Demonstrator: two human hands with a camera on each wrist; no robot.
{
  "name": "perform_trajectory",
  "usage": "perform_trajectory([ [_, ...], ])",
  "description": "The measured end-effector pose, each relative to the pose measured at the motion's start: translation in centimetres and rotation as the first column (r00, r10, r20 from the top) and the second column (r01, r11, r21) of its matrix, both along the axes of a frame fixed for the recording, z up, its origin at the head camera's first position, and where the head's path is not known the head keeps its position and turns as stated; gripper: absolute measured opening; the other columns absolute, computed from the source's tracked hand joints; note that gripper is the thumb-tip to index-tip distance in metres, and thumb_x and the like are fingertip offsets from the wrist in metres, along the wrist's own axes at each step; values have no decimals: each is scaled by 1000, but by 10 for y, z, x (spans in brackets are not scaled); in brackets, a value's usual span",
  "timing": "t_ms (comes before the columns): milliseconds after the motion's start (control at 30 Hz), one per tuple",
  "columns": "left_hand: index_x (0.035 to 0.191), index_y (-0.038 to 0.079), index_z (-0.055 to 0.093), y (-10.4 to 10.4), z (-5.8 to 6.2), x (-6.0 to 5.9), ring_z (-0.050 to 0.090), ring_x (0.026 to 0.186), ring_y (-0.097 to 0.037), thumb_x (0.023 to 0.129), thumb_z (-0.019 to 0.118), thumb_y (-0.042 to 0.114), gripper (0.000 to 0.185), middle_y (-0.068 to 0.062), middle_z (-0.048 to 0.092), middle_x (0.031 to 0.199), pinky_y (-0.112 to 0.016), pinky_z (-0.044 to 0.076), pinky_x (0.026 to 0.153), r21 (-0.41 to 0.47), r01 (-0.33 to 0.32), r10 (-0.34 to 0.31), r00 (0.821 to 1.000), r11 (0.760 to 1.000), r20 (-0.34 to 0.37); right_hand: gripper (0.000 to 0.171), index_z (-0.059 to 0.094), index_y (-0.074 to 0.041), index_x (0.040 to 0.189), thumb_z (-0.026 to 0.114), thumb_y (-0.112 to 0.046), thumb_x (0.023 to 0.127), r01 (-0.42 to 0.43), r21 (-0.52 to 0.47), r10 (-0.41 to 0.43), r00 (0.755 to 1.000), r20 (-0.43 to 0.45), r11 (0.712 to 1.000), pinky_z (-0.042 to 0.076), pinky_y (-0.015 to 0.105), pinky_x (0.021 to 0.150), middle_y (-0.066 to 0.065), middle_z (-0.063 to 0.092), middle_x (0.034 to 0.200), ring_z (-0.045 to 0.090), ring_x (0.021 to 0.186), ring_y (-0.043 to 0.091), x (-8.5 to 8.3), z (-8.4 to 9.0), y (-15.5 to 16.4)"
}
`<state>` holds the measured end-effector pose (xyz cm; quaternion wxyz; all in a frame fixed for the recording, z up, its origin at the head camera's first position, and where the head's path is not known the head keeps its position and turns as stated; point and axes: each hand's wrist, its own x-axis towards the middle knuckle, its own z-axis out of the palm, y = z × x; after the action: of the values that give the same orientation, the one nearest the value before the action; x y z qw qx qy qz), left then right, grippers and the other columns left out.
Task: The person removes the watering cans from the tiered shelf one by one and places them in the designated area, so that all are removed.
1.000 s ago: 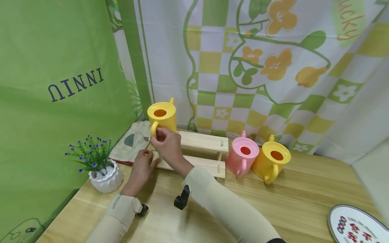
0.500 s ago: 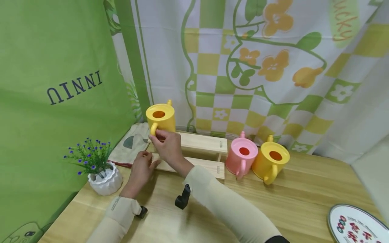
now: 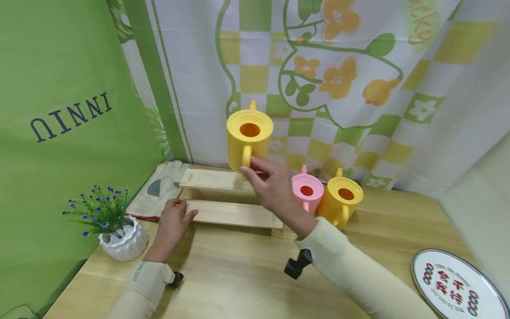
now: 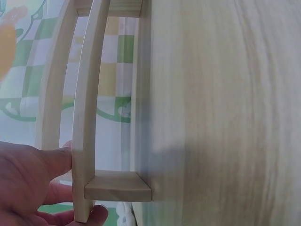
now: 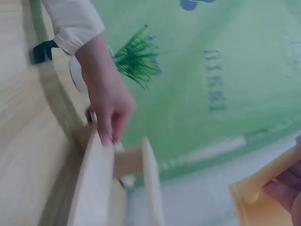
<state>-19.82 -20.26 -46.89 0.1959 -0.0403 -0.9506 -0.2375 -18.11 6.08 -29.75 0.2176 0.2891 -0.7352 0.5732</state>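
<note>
By its handle, my right hand [image 3: 275,188] holds a yellow watering can [image 3: 237,148] up over the two-tier wooden rack [image 3: 231,213]. The can is upright, with a round hole in its top and a spout pointing away at the back. Part of it shows at the lower right of the right wrist view. My left hand [image 3: 172,226] grips the left end of the rack's lower board. In the left wrist view, the thumb lies on one side of that board [image 4: 84,117] and fingers wrap around its end. The rack's upper right end is hidden behind my right hand.
Right of the rack stand a pink watering can [image 3: 314,199], partly behind my right hand, and another yellow watering can [image 3: 330,208]. A potted plant [image 3: 123,243] and a cloth bag [image 3: 153,192] are on the left. A printed plate [image 3: 464,266] lies at the right.
My right hand has lifted the yellow watering can off the rack's upper board and moved it right. The left hand keeps its grip on the rack; the head view has shifted slightly.
</note>
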Motion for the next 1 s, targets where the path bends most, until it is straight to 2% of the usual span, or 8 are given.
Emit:
perform_trajectory([
  [67,71,1,50,-4,2,1,49,104,-37,82,69,21,30,-25,58,93,-49,43,84,-15,-6,6,1000,1000,-9,18,67,10,97,66,5,80,39,28,-39,999,-33,999,54,24,61,21,68,85,66,71,29,8,7,27],
  [167,68,3,45,-6,3,3,49,103,-38,82,69,21,33,-26,58,93,-49,44,82,-30,6,-6,1000,1000,-1,17,66,11,95,66,8,78,114,35,-112,992,-53,993,52,18,58,21,68,81,66,66,20,17,8,70],
  [267,68,4,45,-6,3,3,49,105,-38,84,67,23,33,-27,57,99,-49,43,83,-31,9,-9,1000,999,19,21,67,7,99,67,7,78,198,21,-196,979,-53,980,52,16,59,20,68,85,66,71,11,18,3,112],
  [367,71,3,48,-8,1,3,48,107,-38,85,66,23,31,-27,56,103,-49,42,86,-25,-9,10,999,1000,37,24,66,5,104,66,4,80,269,26,-267,962,-57,963,52,17,63,19,69,89,67,77,11,15,0,152],
  [567,79,-4,54,-9,0,4,46,108,-39,87,63,24,30,-26,61,92,-50,41,87,-61,3,-1,999,998,39,25,63,9,106,64,5,81,390,56,-391,920,8,919,52,17,66,2,71,90,67,79,6,15,-5,220],
  [667,86,-8,58,-6,1,4,47,106,-40,86,64,22,31,-26,63,85,-50,41,86,-79,12,-11,1000,997,10,27,63,9,108,64,4,81,441,80,-444,895,37,894,51,17,66,-9,70,89,67,79,4,17,-14,246],
  [800,86,-8,58,-2,2,5,48,105,-40,86,65,21,30,-27,62,86,-51,42,85,-77,15,-15,1000,997,0,28,62,9,109,64,-1,83,481,137,-493,867,73,866,50,14,64,-19,67,87,65,77,-1,18,-38,271],
  [1000,85,-7,58,3,5,4,48,105,-40,86,64,21,29,-26,62,85,-50,42,85,-84,42,-42,999,996,-6,30,56,18,109,61,1,85,468,79,-474,859,196,880,50,15,62,-19,67,83,65,74,-2,16,-71,290],
])
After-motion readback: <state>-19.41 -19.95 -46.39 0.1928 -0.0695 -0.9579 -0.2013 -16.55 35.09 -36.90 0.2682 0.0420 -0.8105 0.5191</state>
